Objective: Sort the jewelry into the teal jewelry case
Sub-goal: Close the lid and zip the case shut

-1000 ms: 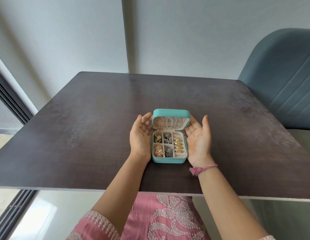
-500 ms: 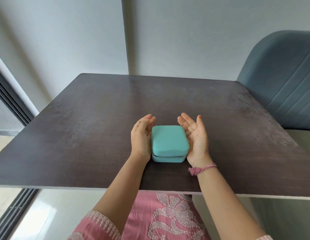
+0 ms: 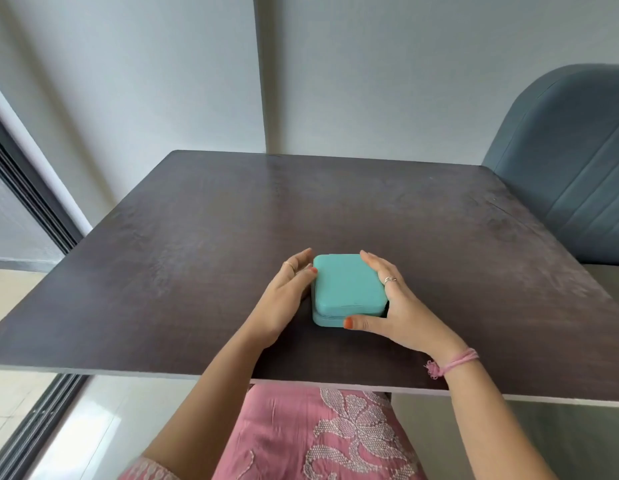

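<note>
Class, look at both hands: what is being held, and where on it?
The closed teal jewelry case: left hand against its left side, right hand around its right side, thumb on the front edge.

the teal jewelry case (image 3: 349, 289) is a small, rounded-corner square box with a matte teal cover, lying flat and shut just below the middle of the frame. its lid sits down on the base, with a thin seam running along the near side and a slightly wider bottom lip showing along the front edge. no jewelry can be seen, since the closed lid hides the inside.
</note>
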### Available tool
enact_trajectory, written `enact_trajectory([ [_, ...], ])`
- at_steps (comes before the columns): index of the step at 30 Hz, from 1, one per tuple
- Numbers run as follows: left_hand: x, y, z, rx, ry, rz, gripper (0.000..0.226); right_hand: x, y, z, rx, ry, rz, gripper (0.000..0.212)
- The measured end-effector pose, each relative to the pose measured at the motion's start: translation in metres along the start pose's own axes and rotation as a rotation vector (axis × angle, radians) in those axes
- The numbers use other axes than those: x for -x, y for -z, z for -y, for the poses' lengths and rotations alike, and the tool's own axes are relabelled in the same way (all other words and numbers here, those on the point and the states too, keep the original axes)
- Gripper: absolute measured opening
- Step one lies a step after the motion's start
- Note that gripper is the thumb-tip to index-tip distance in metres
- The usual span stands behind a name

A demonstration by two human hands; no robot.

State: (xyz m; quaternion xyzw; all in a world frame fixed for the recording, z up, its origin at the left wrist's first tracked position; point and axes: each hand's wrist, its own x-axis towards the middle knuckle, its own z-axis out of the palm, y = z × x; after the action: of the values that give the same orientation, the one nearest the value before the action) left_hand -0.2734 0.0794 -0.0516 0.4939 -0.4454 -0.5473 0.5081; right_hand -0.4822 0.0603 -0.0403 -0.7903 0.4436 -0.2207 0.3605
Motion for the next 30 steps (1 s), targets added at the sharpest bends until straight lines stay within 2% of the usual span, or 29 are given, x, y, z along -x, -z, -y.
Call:
enact_trajectory([
  [2,-0.008,0.005,-0.008,-0.114,-0.024,0.01,0.047,0.0,0.0,-0.001,0.02,0.009,-0.009,0.102],
  [7,-0.026,0.007,-0.02,-0.487,-0.117,0.174,0.067,0.002,-0.003,0.0,0.021,0.007,-0.041,0.107],
  [9,-0.03,0.004,-0.021,-0.576,-0.147,0.189,0.069,0.002,-0.003,0.001,0.01,0.008,-0.047,0.107],
  [15,-0.034,0.007,-0.015,-0.733,-0.192,0.15,0.056,0.003,-0.003,0.003,0.01,-0.002,-0.041,0.106],
  [23,-0.05,0.02,-0.032,-1.062,-0.224,0.295,0.04,0.004,-0.003,0.006,0.012,-0.017,-0.047,0.108],
  [30,-0.046,0.029,-0.024,-1.114,-0.401,0.15,0.025,0.004,-0.003,0.007,0.015,-0.02,-0.05,0.108],
])
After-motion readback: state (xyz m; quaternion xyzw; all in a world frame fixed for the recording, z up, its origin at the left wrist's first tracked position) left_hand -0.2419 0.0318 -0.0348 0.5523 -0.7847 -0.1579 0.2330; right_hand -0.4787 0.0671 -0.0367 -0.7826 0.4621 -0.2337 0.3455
